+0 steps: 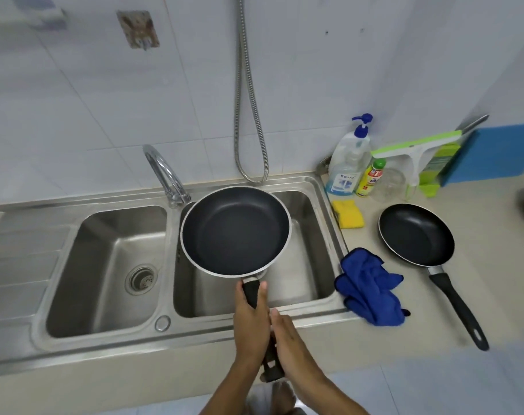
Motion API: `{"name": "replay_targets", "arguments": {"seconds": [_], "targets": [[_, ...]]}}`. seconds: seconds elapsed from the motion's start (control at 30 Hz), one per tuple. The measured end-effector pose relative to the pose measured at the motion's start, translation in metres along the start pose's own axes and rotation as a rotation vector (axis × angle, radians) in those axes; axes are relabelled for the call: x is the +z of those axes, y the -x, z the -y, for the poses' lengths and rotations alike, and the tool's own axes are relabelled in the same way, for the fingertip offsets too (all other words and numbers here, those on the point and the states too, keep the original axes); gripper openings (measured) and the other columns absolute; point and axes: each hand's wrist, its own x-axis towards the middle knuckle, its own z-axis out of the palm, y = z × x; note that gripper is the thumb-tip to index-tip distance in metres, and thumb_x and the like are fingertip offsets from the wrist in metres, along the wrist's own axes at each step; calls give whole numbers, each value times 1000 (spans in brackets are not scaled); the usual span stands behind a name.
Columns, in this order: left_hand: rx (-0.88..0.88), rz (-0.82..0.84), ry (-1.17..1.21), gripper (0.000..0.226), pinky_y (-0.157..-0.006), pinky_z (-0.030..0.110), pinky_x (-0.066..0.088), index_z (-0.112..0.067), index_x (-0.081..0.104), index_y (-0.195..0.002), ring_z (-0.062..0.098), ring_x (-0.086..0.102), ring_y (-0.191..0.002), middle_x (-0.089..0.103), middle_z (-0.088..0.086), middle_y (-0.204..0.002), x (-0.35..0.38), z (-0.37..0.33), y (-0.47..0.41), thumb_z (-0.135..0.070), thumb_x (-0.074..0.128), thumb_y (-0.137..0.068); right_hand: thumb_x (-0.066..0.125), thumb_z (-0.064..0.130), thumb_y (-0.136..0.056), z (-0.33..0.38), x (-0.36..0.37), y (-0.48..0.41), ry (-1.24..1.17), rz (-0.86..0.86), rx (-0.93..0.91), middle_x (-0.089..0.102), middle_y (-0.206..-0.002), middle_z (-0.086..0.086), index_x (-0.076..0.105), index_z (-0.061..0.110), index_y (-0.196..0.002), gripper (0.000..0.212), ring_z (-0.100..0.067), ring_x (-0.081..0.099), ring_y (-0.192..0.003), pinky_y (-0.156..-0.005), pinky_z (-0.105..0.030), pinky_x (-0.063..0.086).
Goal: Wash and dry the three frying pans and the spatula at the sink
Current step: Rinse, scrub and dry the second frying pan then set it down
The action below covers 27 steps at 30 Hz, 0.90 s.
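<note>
I hold a black non-stick frying pan level over the right basin of the steel double sink. My left hand grips the front of its black handle, thumb on top. My right hand is wrapped around the rear of the same handle. A second black frying pan lies on the counter to the right, handle pointing toward me. A crumpled blue cloth lies between the sink edge and that pan. A third pan and the spatula are not in sight.
A chrome faucet stands behind the divider between the basins, and a metal hose hangs on the tiled wall. A yellow sponge, soap pump bottle, small yellow bottle, green squeegee and blue board stand at the back right.
</note>
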Motion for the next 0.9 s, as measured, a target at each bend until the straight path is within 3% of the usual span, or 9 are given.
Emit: {"name": "replay_targets", "arguments": {"seconds": [0.13, 0.23, 0.3, 0.37, 0.43, 0.47, 0.53, 0.7, 0.9], "targets": [[-7, -8, 19, 41, -90, 48, 56, -30, 52, -129, 20, 67, -93, 69, 6, -108, -8, 8, 7, -58, 46, -100, 25, 79, -87, -1, 14, 16, -21, 29, -4, 71, -104, -13, 46, 41, -122, 56, -26, 71, -77, -62, -41, 57], [-9, 12, 25, 41, -96, 39, 51, -34, 48, -138, 10, 64, -106, 67, -9, -120, -16, 14, 18, -54, 44, -102, 20, 81, -88, -11, 28, 28, 10, -23, -24, 75, -99, 3, 43, 63, -124, 47, -17, 64, -66, -57, -29, 47], [-63, 23, 15, 44, -92, 32, 45, -37, 41, -145, 6, 62, -108, 63, -19, -123, -21, 19, 26, -51, 43, -103, 21, 78, -91, -23, 36, 36, 6, -57, -47, 71, -107, 21, 42, 67, -126, 42, 0, 66, -70, -63, -21, 49], [-110, 29, -9, 48, -88, 33, 43, -36, 37, -149, 16, 64, -106, 64, -12, -118, -23, 26, 33, -49, 45, -103, 19, 82, -85, -37, 41, 41, 16, -120, -132, 61, -119, 33, 45, 68, -126, 50, 18, 62, -89, -77, -9, 47], [-124, 42, -31, 50, -85, 33, 45, -32, 36, -149, 21, 65, -99, 67, -6, -113, -23, 28, 39, -47, 48, -103, 17, 91, -78, -48, 40, 38, 67, -236, -180, 71, -104, 19, 62, 56, -120, 71, 8, 67, -85, -79, -22, 54], [-121, 48, -33, 51, -84, 33, 44, -29, 38, -148, 19, 65, -95, 67, -6, -110, -22, 27, 41, -46, 50, -102, 24, 86, -83, -49, 39, 41, 72, -264, -176, 75, -89, 7, 70, 47, -109, 66, -3, 69, -72, -70, -31, 55], [-122, 58, -29, 47, -83, 31, 42, -27, 41, -145, 11, 63, -89, 66, -11, -106, -16, 26, 46, -44, 51, -102, 35, 64, -97, -50, 34, 48, 61, -296, -169, 70, -65, -7, 73, 35, -94, 47, -19, 63, -51, -50, -31, 48], [-118, 138, 35, 40, -86, 41, 57, -34, 38, -138, 8, 76, -79, 74, -9, -98, 11, 11, 64, -47, 50, -102, 40, 44, -104, -49, 0, 65, 88, -378, -283, 68, -64, 5, 72, 39, -105, 33, -6, 59, -51, -50, -24, 43], [3, 192, 87, 53, -80, 41, 59, -36, 29, -148, 9, 76, -80, 74, -6, -105, 73, -22, 87, -50, 49, -101, 42, 36, -106, -35, -73, 86, 58, -362, -379, 56, -50, -2, 75, 36, -102, 33, -13, 48, -42, -46, -27, 38]]}}
